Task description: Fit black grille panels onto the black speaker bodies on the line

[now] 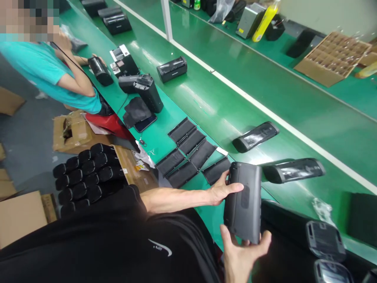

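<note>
Crowded just beyond by rounded black units (255,136) and to one side by flat black panels (192,142), with a co-worker (50,74) farther along and black pieces (84,177) packed together beside the bench. Surfaced in glossy green along the bench (173,104), with a white line (247,96) running past. Gripping the dark casing (249,212) above the near edge with the left hand (218,192), thumb across its face; spreading the right hand (244,257) around its lower end, cannot tell whether closed on it.
</note>
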`<state>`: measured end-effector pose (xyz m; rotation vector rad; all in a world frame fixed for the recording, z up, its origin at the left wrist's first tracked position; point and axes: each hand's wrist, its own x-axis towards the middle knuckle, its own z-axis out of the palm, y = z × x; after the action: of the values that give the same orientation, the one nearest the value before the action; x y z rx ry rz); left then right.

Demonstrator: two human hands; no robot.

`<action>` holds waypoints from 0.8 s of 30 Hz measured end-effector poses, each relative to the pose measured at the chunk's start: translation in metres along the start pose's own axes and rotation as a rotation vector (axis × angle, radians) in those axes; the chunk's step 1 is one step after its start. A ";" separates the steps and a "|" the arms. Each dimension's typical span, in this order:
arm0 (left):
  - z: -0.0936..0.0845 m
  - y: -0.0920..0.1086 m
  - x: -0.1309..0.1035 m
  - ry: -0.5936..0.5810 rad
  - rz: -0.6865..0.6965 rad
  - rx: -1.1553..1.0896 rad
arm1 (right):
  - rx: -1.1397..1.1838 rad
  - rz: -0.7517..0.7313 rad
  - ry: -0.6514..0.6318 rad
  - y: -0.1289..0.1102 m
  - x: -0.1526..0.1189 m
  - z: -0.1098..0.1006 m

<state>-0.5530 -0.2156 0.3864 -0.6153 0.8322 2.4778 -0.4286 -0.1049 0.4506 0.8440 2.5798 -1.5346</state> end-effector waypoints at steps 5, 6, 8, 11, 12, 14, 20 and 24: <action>0.012 -0.004 -0.005 0.017 0.009 0.058 | 0.099 -0.036 0.211 -0.001 -0.001 0.020; 0.011 0.000 -0.005 0.009 -0.036 0.085 | 0.131 -0.022 0.199 0.000 0.001 0.015; 0.003 0.015 -0.005 -0.038 -0.128 0.155 | 0.184 0.022 0.172 0.007 0.003 -0.002; -0.017 0.055 0.002 -0.188 -0.098 0.368 | 0.168 0.114 0.070 0.022 -0.001 -0.036; -0.023 0.068 0.005 -0.267 -0.067 0.481 | 0.149 0.138 0.023 0.026 -0.003 -0.046; -0.032 0.088 0.008 -0.489 -0.088 0.670 | 0.133 0.169 -0.087 0.029 -0.008 -0.059; -0.044 0.093 -0.016 -0.549 -0.132 0.854 | 0.186 0.262 -0.192 0.016 -0.028 -0.061; -0.054 0.085 -0.033 -0.530 -0.186 0.920 | 0.176 0.362 -0.181 0.015 -0.043 -0.055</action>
<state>-0.5584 -0.3198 0.4032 0.2658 1.4258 1.6718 -0.3714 -0.0732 0.4792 1.0612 2.0524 -1.6502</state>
